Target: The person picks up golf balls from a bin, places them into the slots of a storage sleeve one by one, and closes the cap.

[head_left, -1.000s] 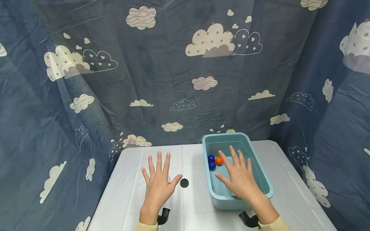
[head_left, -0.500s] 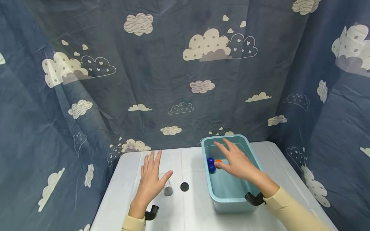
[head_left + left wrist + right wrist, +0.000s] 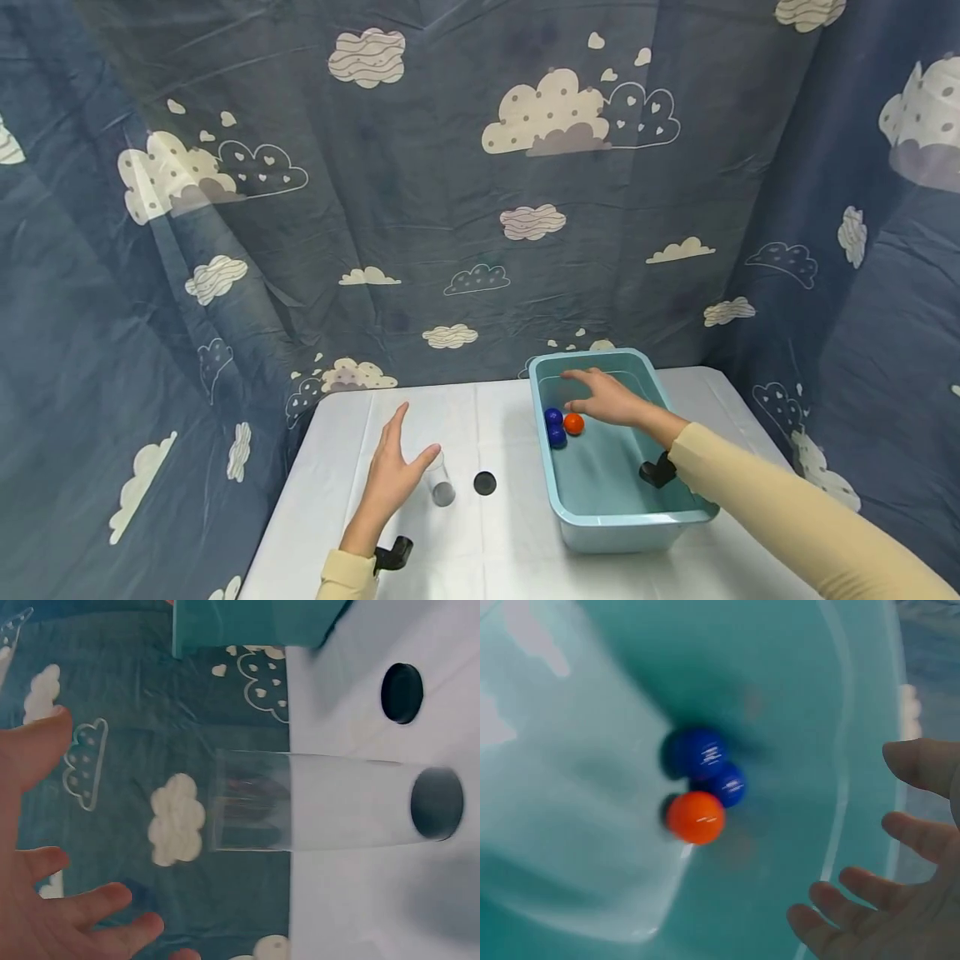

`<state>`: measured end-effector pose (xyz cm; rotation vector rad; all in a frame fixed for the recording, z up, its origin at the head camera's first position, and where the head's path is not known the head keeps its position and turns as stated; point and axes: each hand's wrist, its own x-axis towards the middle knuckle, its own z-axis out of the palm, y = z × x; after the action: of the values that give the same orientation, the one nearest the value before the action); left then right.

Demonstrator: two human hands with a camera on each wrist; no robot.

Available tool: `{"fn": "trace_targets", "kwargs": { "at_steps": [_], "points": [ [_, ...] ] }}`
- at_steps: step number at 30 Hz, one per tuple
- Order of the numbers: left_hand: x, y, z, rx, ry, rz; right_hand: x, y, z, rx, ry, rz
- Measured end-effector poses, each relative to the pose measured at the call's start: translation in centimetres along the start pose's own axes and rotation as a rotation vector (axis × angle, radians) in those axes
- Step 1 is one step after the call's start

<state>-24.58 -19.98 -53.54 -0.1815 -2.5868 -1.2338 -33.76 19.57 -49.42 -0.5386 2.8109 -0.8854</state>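
Note:
My left hand [image 3: 393,475] is held beside a clear tube-shaped glass [image 3: 345,802], thumb and fingers spread apart with nothing between them. The glass stands upright on the white table, partly behind the thumb in the head view. My right hand [image 3: 603,400] hovers over the light-blue bin [image 3: 600,521], fingers loosely bent and holding nothing. Inside the bin, an orange ball [image 3: 696,817] and two blue balls [image 3: 702,752] lie grouped together against the left wall. In the right wrist view the fingers are to the right of the balls, apart from them.
A black round disc [image 3: 484,483] lies on the white table [image 3: 517,575] between the glass and the bin. Dark blue cloth with cloud prints [image 3: 450,167] hangs behind and on both sides. Each wrist carries a black camera mount [image 3: 393,553].
Both hands were spread flat; the left has turned sideways toward the glass, bringing it into view. The right has swung in from the right over the bin, its fingers bending near the balls.

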Motion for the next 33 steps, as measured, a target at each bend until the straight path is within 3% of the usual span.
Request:
{"fn": "trace_targets", "kwargs": {
  "at_steps": [8, 13, 21, 33],
  "points": [
    [-1.2, -2.7, 2.2, -0.151, -0.033, -0.11, 2.3, 2.9, 2.1, -0.008, -0.122, 0.067],
    [-1.1, -3.8, 3.0, -0.252, -0.043, -0.123, 3.6, 4.3, 3.1, -0.004, -0.144, 0.096],
    [-1.2, -5.0, 4.6, -0.325, -0.072, -0.152, 5.1, 6.6, 4.5, 0.002, -0.179, 0.209],
    [-2.0, -6.2, 5.7, -0.491, -0.069, -0.175, 6.2, 7.9, 5.9, -0.019, -0.204, 0.347]
  ]
}}
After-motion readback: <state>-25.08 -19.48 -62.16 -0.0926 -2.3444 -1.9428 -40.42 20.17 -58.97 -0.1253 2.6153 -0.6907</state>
